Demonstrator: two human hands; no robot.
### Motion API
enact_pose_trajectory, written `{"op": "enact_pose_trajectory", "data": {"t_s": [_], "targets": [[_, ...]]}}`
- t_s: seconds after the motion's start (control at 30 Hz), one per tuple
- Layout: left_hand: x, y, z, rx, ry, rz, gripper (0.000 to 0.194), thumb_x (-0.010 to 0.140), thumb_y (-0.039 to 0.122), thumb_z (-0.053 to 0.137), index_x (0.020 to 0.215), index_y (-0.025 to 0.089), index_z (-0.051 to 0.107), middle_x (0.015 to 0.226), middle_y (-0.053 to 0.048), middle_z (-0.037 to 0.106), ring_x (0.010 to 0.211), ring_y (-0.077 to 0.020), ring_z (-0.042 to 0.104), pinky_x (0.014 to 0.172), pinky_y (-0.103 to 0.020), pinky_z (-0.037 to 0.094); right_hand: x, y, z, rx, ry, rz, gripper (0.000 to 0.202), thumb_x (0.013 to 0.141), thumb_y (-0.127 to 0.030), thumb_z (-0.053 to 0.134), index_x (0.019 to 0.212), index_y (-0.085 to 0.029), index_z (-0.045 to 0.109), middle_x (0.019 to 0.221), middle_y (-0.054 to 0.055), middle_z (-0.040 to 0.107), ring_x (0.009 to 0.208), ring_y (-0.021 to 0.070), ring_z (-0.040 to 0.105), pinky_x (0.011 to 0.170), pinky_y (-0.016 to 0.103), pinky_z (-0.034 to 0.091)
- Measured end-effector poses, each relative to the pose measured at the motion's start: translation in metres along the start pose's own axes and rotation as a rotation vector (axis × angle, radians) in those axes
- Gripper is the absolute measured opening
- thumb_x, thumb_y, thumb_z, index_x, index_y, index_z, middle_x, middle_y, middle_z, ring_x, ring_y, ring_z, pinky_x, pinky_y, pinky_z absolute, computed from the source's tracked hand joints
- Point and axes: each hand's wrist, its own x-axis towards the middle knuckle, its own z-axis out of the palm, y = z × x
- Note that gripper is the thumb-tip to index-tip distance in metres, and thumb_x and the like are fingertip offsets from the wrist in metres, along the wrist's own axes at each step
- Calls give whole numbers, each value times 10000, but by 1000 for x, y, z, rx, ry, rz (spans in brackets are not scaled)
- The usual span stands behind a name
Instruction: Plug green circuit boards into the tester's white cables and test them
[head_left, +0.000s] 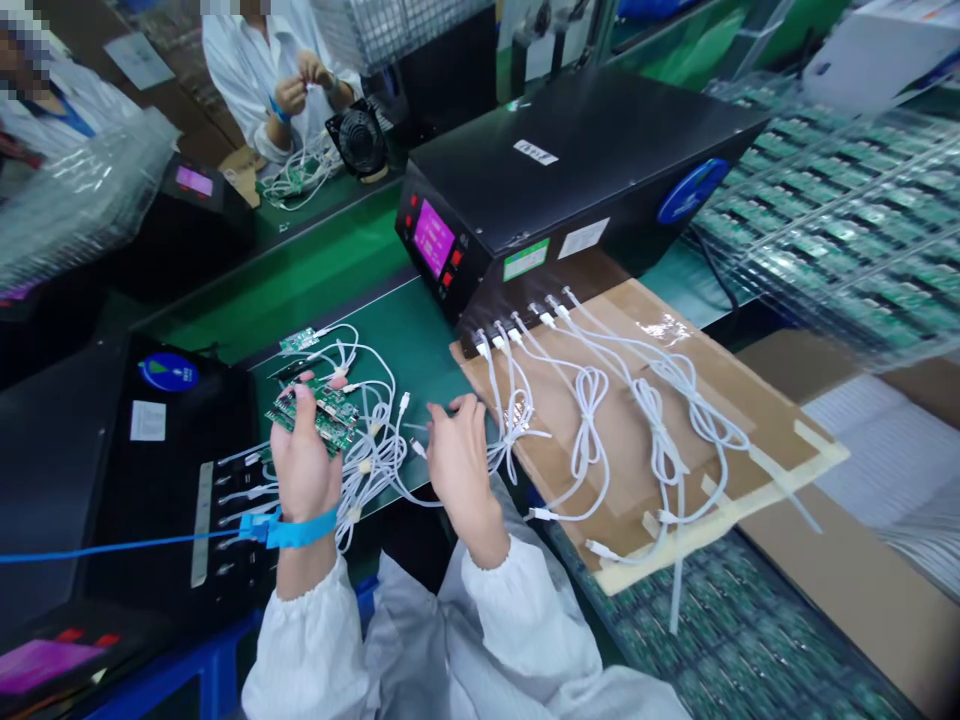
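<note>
My left hand (304,465), with a blue wrist strap (300,530) on it, is closed around several green circuit boards (319,412), thumb on top. A tangle of white cables (371,460) lies beside and under these boards on the green bench. Another small circuit board (298,341) rests just beyond, joined to a cable. Over the bench by the brown board's edge, my right hand (463,465) has its fingers curled in. A white cable plug (418,448) shows right beside it. What those fingers hold, if anything, is hidden.
A black tester box (585,170) with a pink screen has bundled white cables (592,420) plugged in, spread over a brown cardboard sheet (622,320). Another black box (172,480) stands at left. Trays of circuit boards (847,200) are at right. A co-worker (289,90) sits across.
</note>
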Motion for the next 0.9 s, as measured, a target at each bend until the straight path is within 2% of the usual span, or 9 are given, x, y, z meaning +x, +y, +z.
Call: {"op": "enact_pose_trajectory", "data": {"t_s": [0.07, 0.17, 0.3, 0.37, 0.43, 0.57, 0.63, 0.77, 0.9], "targets": [[-1, -4, -14, 1, -33, -23, 472, 859, 539, 786, 1185, 221, 662, 994, -82, 791, 985, -263, 759, 869, -380, 617, 4, -5, 2, -24, 37, -15, 312, 1060, -221, 435, 1070, -128, 732, 1105, 201, 598, 1044, 301, 584, 909, 437, 511], [6, -11, -30, -21, -74, -44, 499, 847, 550, 792, 1194, 222, 648, 1000, -83, 788, 967, -251, 758, 867, -371, 614, 9, -20, 5, -75, 8, -34, 446, 1089, -414, 400, 976, -141, 735, 993, 166, 655, 950, 276, 607, 886, 407, 492], [20, -22, -41, 22, -137, -56, 585, 793, 615, 807, 1160, 204, 608, 1004, -80, 783, 769, -190, 724, 775, -349, 609, 8, -49, 11, -148, -86, -27, 494, 1090, -481, 374, 1027, -125, 710, 972, 164, 710, 950, 284, 632, 871, 395, 467], [25, -26, -42, 67, -184, -70, 621, 747, 646, 824, 1110, 195, 601, 997, -81, 779, 652, -151, 666, 705, -331, 601, 7, -60, 17, -178, -108, -27, 485, 1085, -476, 388, 1099, -105, 699, 1042, 185, 713, 1013, 317, 629, 888, 419, 467], [28, -28, -43, 75, -161, -38, 638, 746, 674, 806, 1106, 194, 588, 981, -79, 777, 584, -128, 618, 651, -316, 587, 5, -67, 22, -190, -131, -62, 421, 1080, -418, 426, 1186, -100, 681, 1116, 189, 702, 1067, 336, 614, 908, 438, 470], [30, -24, -46, -23, 44, 83, 611, 829, 675, 729, 1175, 205, 547, 977, -71, 777, 572, -123, 619, 631, -295, 571, 4, -71, 33, -196, -142, -165, 365, 1040, -336, 525, 1312, -117, 633, 1193, 185, 671, 1095, 335, 586, 920, 453, 478], [31, -21, -48, -78, 71, 82, 588, 850, 652, 723, 1186, 204, 545, 1003, -77, 779, 593, -124, 637, 661, -298, 576, 4, -71, 39, -211, -115, -177, 354, 1028, -327, 544, 1302, -124, 642, 1173, 187, 668, 1087, 338, 582, 923, 468, 478], [29, -18, -52, -128, 37, 30, 581, 857, 633, 731, 1204, 199, 559, 1016, -88, 783, 651, -144, 678, 743, -327, 592, 4, -68, 50, -194, -46, -194, 298, 1007, -191, 517, 1257, -149, 675, 1110, 167, 687, 1054, 316, 597, 931, 472, 484], [26, -15, -54, -182, 67, 7, 549, 859, 609, 744, 1192, 206, 575, 1033, -91, 787, 781, -182, 730, 809, -346, 601, 1, -57, 48, 66, 94, -309, 348, 1037, -178, 442, 1304, -150, 662, 1154, 157, 708, 1134, 289, 610, 977, 454, 500]]}}
